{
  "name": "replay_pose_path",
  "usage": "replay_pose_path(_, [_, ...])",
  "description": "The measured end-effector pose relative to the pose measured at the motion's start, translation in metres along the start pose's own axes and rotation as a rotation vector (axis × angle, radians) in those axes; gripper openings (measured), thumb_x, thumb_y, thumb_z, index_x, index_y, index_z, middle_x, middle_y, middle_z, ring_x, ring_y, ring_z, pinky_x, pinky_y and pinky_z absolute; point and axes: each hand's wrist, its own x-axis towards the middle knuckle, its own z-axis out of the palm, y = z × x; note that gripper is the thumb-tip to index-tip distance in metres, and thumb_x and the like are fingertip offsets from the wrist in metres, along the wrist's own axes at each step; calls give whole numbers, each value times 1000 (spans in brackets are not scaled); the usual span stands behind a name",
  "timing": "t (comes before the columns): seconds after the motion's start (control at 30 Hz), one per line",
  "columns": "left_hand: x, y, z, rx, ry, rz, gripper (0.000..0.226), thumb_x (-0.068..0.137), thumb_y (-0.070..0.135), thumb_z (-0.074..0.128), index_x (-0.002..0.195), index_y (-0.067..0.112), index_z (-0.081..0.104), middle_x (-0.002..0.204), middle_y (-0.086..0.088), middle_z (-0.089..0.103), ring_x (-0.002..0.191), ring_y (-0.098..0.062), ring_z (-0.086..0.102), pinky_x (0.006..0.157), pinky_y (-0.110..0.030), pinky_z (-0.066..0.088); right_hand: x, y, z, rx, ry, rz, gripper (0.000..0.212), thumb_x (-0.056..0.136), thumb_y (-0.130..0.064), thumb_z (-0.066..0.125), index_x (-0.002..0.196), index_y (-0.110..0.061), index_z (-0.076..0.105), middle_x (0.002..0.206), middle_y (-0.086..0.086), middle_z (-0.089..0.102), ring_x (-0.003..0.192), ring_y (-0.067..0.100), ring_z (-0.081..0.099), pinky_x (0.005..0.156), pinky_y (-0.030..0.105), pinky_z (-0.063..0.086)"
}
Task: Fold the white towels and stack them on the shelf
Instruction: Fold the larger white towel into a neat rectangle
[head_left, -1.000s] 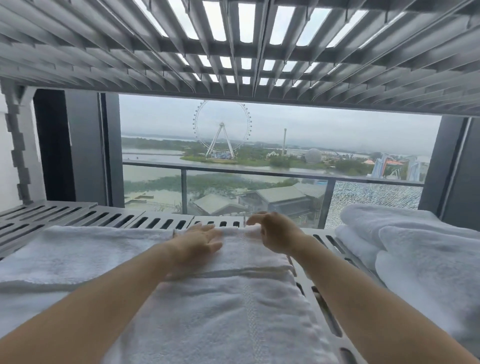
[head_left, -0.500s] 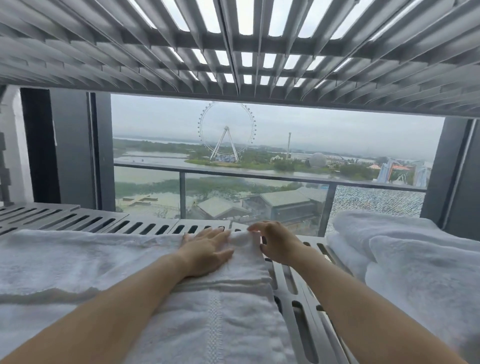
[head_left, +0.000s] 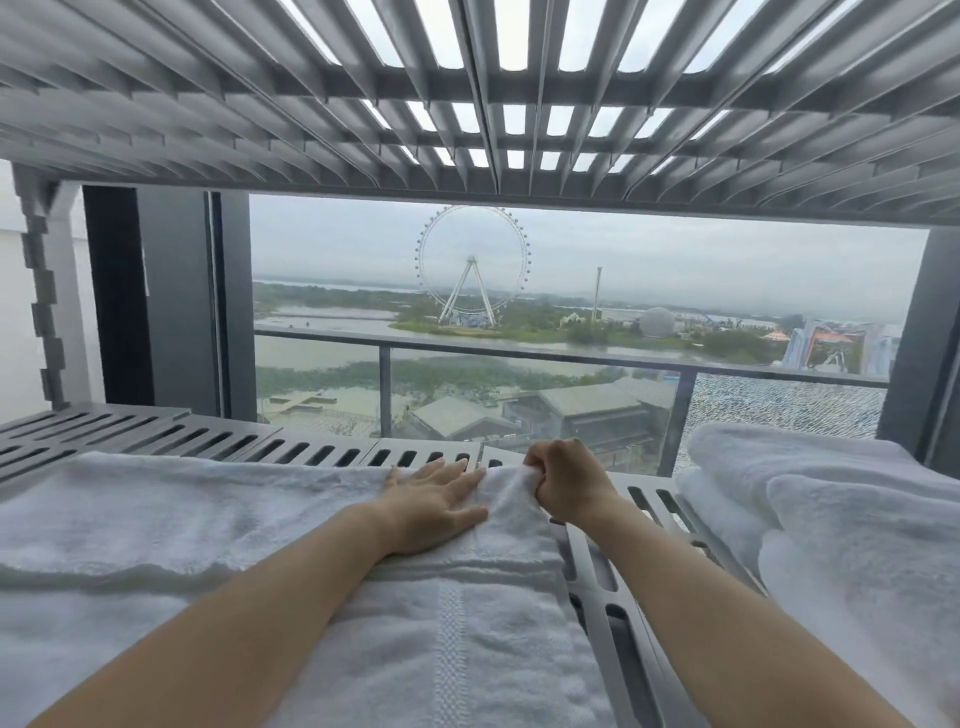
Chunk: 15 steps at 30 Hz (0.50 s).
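A folded white towel (head_left: 457, 618) lies on the slotted grey shelf (head_left: 171, 434), directly in front of me. My left hand (head_left: 434, 504) presses flat on its far end with fingers straight. My right hand (head_left: 563, 480) grips the towel's far right corner, bunching the cloth in curled fingers. Another white towel (head_left: 156, 519) lies spread on the shelf to the left, touching the first.
A stack of folded white towels (head_left: 841, 530) sits on the shelf at the right. A slatted shelf (head_left: 478, 104) hangs close overhead. Behind the shelf is a window with a balcony railing (head_left: 519, 353). Bare slotted shelf shows between the middle towel and the right stack.
The right hand went from resting on the towel's far edge to gripping its corner in a fist. The left hand slid slightly toward the far edge. The towel now lies further left.
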Motion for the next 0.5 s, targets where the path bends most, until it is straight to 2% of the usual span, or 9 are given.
replay_pose_path(0.1, [-4,-6,-1,19,-35,31,61,88,69,21,143,50,0,158,10,-7,144,-14,-11,111,-54,-12,-1,1,3,-2,-26,37,28,76,1,45,87,-9,69,88,11,70,84,27,64,68,26,45])
replay_pose_path(0.2, [-6,-11,-2,31,-49,51,61,86,71,20,140,54,-2,157,10,-8,144,-15,-12,111,-53,-12,-2,0,-3,26,-25,37,28,80,1,47,89,-10,71,88,11,72,82,27,65,73,33,52])
replay_pose_path(0.33, [-4,-11,-1,48,-57,55,62,84,74,20,138,57,-4,158,9,-7,144,-15,-12,111,-54,-11,1,-6,-18,15,-90,29,33,82,4,50,106,-10,69,103,7,71,93,23,66,82,32,54])
replay_pose_path(0.4, [-4,-11,-2,47,-59,58,63,83,75,20,139,56,-4,158,8,-6,144,-15,-11,111,-53,-11,4,-14,-26,25,-49,38,41,81,9,44,112,-7,66,109,8,69,97,22,66,86,29,53])
replay_pose_path(0.47, [-4,-11,-3,38,-56,58,65,83,75,22,139,55,-3,158,8,-6,144,-15,-11,111,-54,-11,3,-28,-29,53,-13,-25,40,82,9,42,109,-6,67,108,10,70,96,23,66,87,32,54])
replay_pose_path(0.5, [-5,-10,-4,34,-56,58,66,83,74,23,140,53,-2,158,8,-6,144,-15,-11,111,-54,-11,1,-36,-27,80,-24,-65,36,83,5,41,102,-7,70,102,11,71,91,24,66,81,35,55])
